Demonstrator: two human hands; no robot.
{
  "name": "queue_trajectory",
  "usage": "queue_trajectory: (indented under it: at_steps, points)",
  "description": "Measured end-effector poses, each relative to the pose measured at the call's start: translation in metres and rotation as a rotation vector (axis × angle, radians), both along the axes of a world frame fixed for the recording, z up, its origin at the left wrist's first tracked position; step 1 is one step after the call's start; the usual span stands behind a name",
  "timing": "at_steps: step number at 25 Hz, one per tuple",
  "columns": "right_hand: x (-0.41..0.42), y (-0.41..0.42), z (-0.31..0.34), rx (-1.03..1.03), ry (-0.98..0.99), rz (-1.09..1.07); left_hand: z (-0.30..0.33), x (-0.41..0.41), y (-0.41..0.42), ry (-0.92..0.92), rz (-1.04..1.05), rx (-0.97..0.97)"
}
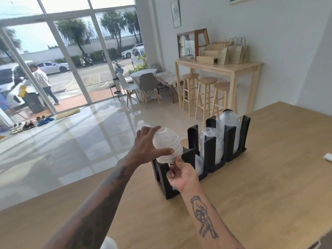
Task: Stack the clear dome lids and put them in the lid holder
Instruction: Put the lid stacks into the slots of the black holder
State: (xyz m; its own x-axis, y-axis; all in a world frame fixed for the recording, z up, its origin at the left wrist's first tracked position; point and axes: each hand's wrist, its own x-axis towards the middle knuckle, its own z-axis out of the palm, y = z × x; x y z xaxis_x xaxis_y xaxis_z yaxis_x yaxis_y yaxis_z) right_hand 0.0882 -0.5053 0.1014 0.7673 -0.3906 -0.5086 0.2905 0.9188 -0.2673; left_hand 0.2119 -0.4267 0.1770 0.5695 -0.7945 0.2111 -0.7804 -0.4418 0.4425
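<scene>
A black lid holder (210,151) with three upright slots stands on the wooden counter (260,186). Stacks of clear dome lids fill its middle slot (209,141) and its far slot (228,123). A third stack of clear dome lids (167,144) sits above the near slot, its bottom rim at the slot's mouth. My left hand (149,144) wraps around that stack from the left side. My right hand (181,174) pinches the stack's lower rim from below, in front of the holder.
The holder stands near the counter's far edge, beyond which the tiled floor drops away. A small white object (327,157) lies at the counter's right edge. Another whitish object (108,243) shows at the bottom of the view. Stools and a wooden table stand behind.
</scene>
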Motion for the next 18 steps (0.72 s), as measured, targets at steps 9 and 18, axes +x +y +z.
queue_trajectory:
  at_steps: [9, 18]
  points:
    - [-0.002, -0.003, -0.066, 0.157, 0.163, 0.065, -0.009, 0.004, -0.027, -0.253, 0.033, 0.602]
    - [-0.004, 0.01, -0.088, 0.042, 0.387, 0.02, -0.022, -0.01, -0.042, -0.222, 0.068, 0.603]
